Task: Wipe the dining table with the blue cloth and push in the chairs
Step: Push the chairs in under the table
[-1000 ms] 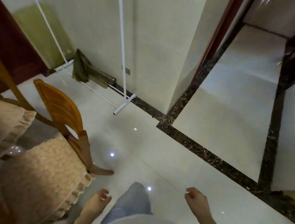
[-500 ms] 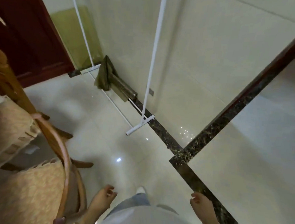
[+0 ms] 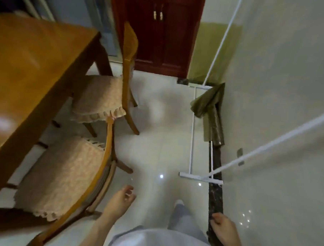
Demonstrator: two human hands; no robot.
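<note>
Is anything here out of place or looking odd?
An olive-green cloth hangs crumpled over the floor rail of the white rack and trails onto the floor. The near chair and far chair sit with seats mostly out from under the dining table, not pushed in.

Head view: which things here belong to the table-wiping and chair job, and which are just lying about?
Job: dining table; near chair; far chair; left hand and right hand, both empty. No blue cloth in view.
Lying about: white rack; green cloth by the wall; red cabinet.
</note>
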